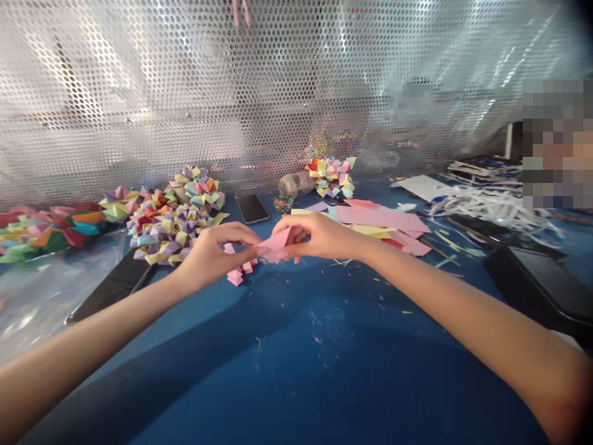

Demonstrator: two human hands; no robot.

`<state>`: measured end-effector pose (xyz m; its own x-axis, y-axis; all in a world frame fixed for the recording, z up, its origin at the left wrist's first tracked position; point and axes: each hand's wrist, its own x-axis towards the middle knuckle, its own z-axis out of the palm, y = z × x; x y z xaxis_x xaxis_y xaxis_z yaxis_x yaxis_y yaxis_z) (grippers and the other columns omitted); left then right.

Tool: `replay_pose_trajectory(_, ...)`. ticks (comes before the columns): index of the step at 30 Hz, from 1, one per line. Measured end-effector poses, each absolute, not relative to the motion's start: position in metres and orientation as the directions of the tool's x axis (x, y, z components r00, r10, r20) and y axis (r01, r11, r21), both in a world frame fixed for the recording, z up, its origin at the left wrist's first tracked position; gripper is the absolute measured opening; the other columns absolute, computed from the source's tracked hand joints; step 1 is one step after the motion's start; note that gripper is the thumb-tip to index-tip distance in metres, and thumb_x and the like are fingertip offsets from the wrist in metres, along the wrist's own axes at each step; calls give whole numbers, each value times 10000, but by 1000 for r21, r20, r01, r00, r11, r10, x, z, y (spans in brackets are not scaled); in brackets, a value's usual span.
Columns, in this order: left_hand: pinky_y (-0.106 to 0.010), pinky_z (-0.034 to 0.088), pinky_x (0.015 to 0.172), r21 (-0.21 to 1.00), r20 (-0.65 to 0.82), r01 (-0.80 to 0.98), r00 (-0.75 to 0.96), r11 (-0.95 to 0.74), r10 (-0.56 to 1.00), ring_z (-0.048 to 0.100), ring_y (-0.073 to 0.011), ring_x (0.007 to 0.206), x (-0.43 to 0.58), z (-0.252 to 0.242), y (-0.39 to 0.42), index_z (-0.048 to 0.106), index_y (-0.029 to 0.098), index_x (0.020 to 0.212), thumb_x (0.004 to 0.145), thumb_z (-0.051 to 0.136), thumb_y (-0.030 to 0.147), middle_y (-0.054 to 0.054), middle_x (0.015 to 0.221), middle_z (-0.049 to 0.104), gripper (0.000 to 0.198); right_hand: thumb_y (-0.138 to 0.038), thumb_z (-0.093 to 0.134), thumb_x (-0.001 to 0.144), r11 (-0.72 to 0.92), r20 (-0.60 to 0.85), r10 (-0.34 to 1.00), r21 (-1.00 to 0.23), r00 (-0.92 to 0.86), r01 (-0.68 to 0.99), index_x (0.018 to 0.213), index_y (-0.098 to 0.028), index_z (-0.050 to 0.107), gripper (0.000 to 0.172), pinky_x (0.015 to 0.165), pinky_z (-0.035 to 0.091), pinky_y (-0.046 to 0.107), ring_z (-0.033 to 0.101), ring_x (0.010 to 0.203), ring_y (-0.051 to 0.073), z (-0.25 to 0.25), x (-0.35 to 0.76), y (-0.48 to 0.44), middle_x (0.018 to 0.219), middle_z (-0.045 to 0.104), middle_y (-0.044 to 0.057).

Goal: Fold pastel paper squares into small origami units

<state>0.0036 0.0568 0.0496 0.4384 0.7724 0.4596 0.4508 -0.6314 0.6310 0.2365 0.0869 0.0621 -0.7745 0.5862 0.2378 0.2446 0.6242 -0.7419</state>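
Both hands meet over a blue table (296, 371) and pinch one small pink paper piece (274, 246) that is partly folded. My left hand (213, 253) grips its left edge with fingers closed. My right hand (319, 236) holds the right side, thumb and fingers pressed on the paper. Just below my left hand lie a few small folded pink paper units (238, 274) on the table.
Heaps of folded multicoloured paper pieces (171, 216) lie left, another cluster (332, 174) at the back. Pink and yellow paper sheets (384, 222) lie right, with white paper strips (491, 204) beyond. A phone (252, 209), a plastic bottle (296, 183), and a perforated metal screen (231, 93) stand behind.
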Motion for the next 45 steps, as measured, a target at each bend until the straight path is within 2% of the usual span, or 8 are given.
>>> replay_pose_trajectory(5,-306,500,853,826,496,214,162,-521,853,591,-205,1027,-3,39,52,691,217,924,739,727,325,-41,1053,659,217,-342,655,813,776,521,614,-539,-593,329,824,-191,673,152,611,482,236,639,609,109,63,237,86,725,695,-8)
replay_pose_trajectory(9,-422,487,950,973,171,-191,191,-134,967,519,-283,1206,3,39,45,547,179,1194,867,461,495,-114,1331,533,463,-342,602,866,892,777,381,-167,-501,420,894,-217,686,153,644,448,242,644,711,120,53,234,81,846,721,6)
replay_pose_trajectory(13,-396,498,950,934,-71,-318,276,161,959,564,-278,1150,16,35,35,528,124,1210,843,439,431,-137,1269,583,486,-343,477,937,910,694,146,185,-705,370,932,-230,690,240,561,407,259,610,615,123,33,230,79,730,707,8)
replay_pose_trajectory(17,-371,521,916,927,-127,-318,225,196,966,592,-255,1090,25,22,34,484,122,1262,783,462,287,-113,1188,626,508,-349,459,940,898,658,56,296,-751,326,913,-227,705,276,508,370,270,553,531,131,15,227,81,597,655,7)
replay_pose_trajectory(20,-377,523,919,943,-80,-296,241,152,967,573,-257,1128,27,13,35,445,134,1296,721,437,198,-100,1243,593,578,-393,523,900,903,698,133,207,-703,377,873,-233,716,252,499,360,263,527,491,123,3,225,83,526,614,-6)
replay_pose_trajectory(26,-375,464,997,949,-9,-300,285,98,958,532,-259,1194,29,-1,31,523,188,1213,746,576,216,-73,1288,570,470,-418,599,853,902,712,415,-244,-566,356,773,-223,704,235,515,396,219,558,497,90,-12,220,83,613,687,-18)
replay_pose_trajectory(33,-317,443,998,948,104,-317,384,25,918,520,-223,1222,33,-7,29,521,226,1212,729,720,118,-69,1311,569,534,-436,650,793,692,520,716,-617,-466,376,682,-191,603,273,509,399,221,533,512,98,-6,220,83,558,592,-33)
replay_pose_trajectory(45,-255,517,820,946,84,-325,297,17,951,667,-169,939,30,-11,32,512,194,1234,806,645,123,-67,1063,699,454,-350,718,733,646,534,752,-715,-387,268,653,-198,526,257,589,462,262,543,619,125,-5,218,85,656,572,-13)
